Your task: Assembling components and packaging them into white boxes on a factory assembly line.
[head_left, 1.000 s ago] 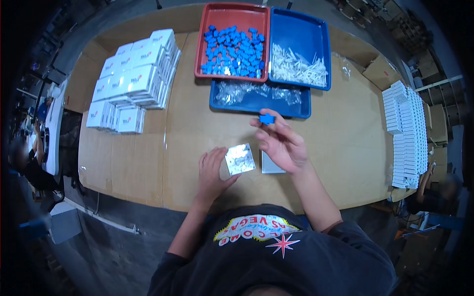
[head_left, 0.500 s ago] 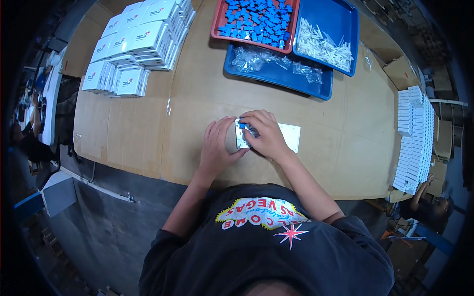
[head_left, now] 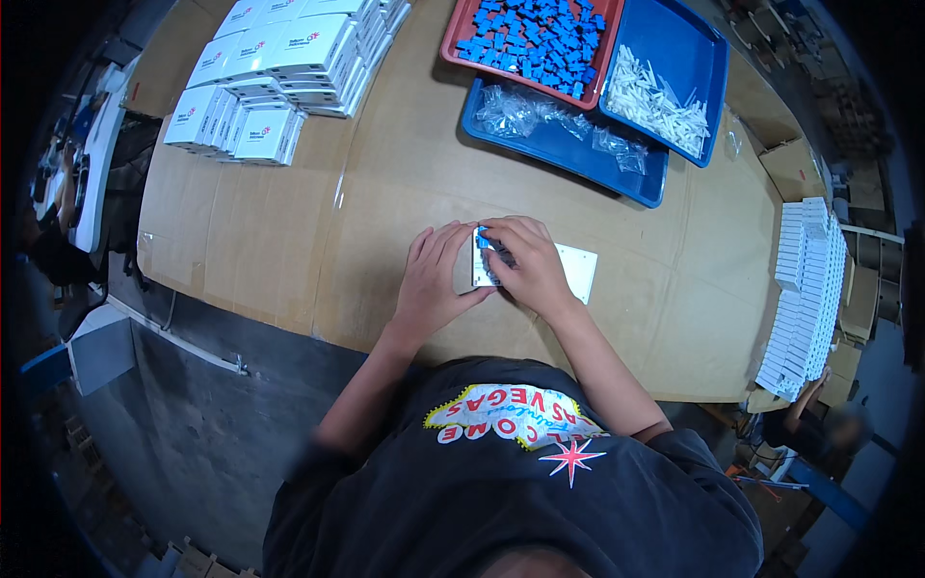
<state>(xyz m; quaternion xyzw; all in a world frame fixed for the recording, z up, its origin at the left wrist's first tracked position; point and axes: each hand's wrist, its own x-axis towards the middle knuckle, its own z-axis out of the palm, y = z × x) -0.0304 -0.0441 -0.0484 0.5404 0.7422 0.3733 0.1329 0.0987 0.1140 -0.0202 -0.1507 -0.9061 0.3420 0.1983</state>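
With my left hand I grip a small white box on a brown cardboard-covered table, close in front of the black shirt. The fingers bend around the box's far left corner and the thumb presses its near edge, so the box is clamped between them.

My right hand arches over the right part of the box. Its fingertips touch a blue piece at the box's far end; the thumb sits lower, over the middle. From above, I cannot tell whether finger and thumb pinch the piece or only press on it.

Just right of that hand, a white panel lies flat, partly covered by it.

Farther away, I see a red tray of loose blue pieces. On its right, a blue tray contains white sticks. Below both, a lower blue tray holds clear bags.

White cartons are stacked at far left; a long white stack lines the right edge.
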